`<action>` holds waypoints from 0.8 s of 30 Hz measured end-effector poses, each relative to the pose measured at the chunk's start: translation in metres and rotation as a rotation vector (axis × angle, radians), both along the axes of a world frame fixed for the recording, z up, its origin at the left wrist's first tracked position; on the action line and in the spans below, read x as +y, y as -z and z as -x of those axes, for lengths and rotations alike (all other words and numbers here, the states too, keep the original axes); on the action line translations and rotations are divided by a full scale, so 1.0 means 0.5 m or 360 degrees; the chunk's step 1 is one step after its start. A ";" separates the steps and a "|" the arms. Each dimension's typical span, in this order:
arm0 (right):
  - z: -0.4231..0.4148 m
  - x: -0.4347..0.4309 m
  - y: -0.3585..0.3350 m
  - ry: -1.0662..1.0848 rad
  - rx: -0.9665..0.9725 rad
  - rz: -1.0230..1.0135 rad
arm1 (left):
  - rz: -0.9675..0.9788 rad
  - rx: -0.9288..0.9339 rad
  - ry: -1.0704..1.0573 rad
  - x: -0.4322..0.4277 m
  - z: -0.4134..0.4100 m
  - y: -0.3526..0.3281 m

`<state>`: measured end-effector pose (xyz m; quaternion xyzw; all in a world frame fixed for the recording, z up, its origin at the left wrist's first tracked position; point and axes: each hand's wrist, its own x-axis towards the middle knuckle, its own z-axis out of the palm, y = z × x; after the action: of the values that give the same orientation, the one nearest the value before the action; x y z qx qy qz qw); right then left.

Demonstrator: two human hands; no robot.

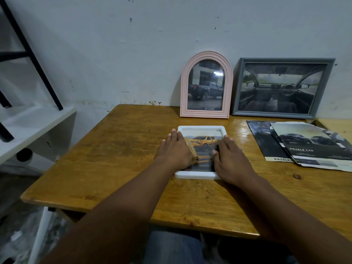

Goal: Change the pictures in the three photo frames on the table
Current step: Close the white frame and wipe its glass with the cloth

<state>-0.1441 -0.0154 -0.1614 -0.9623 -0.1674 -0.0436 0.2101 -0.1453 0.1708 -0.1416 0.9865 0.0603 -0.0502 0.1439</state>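
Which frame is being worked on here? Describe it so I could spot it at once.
Start at the wooden table by the wall. Two frames lean on that wall, a pink arched frame and a grey frame. The white frame lies flat before them under both hands, showing a yellow truck.

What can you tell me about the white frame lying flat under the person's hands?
The white photo frame is rectangular with rounded corners, plastic-looking, and lies flat on the wooden table, in front of the pink arched frame. Inside shows a picture of a yellow pickup truck. The left hand rests over its left edge, the right hand over its right side; both press flat, covering its sides. A tan strip sits under the left hand; what it is cannot be told.
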 end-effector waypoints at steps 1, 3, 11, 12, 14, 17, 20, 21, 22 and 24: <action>0.000 0.000 0.001 -0.0004 -0.0005 -0.0005 | 0.0030 -0.0003 -0.0024 -0.002 -0.024 0.000; 0.001 -0.001 0.003 -0.0010 -0.0027 -0.0002 | 0.0092 -0.0025 -0.0066 -0.002 -0.067 0.000; -0.004 0.002 -0.019 0.0006 -0.0033 0.0225 | 0.0361 -0.0106 -0.0014 0.025 -0.155 0.008; -0.011 0.004 -0.028 0.0029 -0.0088 0.0288 | 0.0437 -0.0169 -0.0019 0.031 -0.148 0.011; -0.036 0.020 -0.049 0.0007 -0.0243 0.0328 | 0.0519 -0.0345 -0.0061 0.038 -0.129 0.012; -0.094 0.076 -0.060 -0.0375 -0.0218 0.0152 | 0.0450 -0.0567 -0.0215 0.039 -0.083 0.012; -0.143 0.131 -0.043 -0.0732 -0.0078 0.0081 | 0.0370 -0.0639 -0.0347 0.035 -0.035 0.020; -0.155 0.139 -0.038 -0.0772 -0.0083 0.0104 | 0.0315 -0.0649 -0.0364 0.032 -0.023 0.024; -0.165 0.143 -0.036 -0.0781 -0.0115 0.0132 | 0.0257 -0.0649 -0.0371 0.029 -0.014 0.026; -0.182 0.143 -0.038 -0.0752 -0.0242 0.0246 | 0.0155 -0.0634 -0.0364 0.024 -0.010 0.025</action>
<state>-0.0531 0.0562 -0.1426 -0.9036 -0.4057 -0.0526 0.1272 -0.1400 0.1827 -0.1538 0.9555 0.1396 0.1594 0.2052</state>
